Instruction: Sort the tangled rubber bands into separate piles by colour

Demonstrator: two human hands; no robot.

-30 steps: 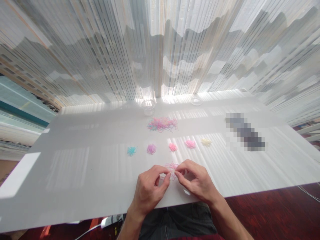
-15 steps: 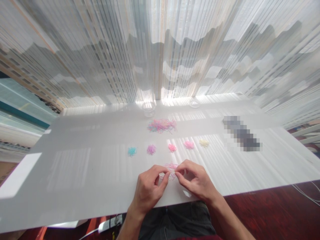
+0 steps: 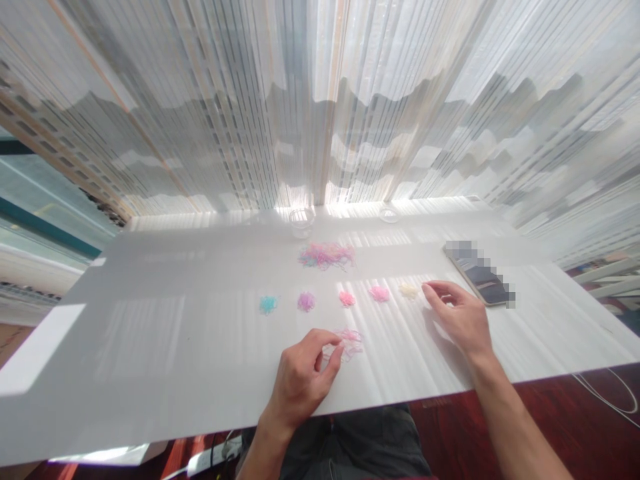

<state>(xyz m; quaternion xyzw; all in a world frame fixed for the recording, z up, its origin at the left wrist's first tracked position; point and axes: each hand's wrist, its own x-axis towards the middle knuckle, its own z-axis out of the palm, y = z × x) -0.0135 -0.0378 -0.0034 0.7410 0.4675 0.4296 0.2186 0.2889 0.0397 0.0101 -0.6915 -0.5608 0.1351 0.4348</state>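
Note:
My left hand (image 3: pixel 304 375) rests near the table's front edge, thumb and index finger pinched at a loose pile of pink and pale rubber bands (image 3: pixel 351 341). Whatever is between those fingertips is too small to make out. Out to the right, my right hand (image 3: pixel 463 321) has its thumb and index tips together just beside a small pale yellow pile of rubber bands (image 3: pixel 409 290). What this pinch holds cannot be seen. Leftward in the same row lie a light pink pile (image 3: pixel 379 294), a coral pink pile (image 3: pixel 347 299), a purple pile (image 3: pixel 307 302) and a teal pile (image 3: pixel 269 305).
Behind the row is a larger mixed-colour heap of bands (image 3: pixel 326 255). A clear plastic cup (image 3: pixel 302 223) and a clear lid (image 3: pixel 389 214) stand near the curtain (image 3: pixel 225 120). A phone (image 3: pixel 483 277), partly pixelated, lies at the right of the white table (image 3: pixel 150 380).
My right hand has left the loose pile by my left hand and moved right and away from me, to the pale yellow pile. My left hand has stayed in place, still pinched.

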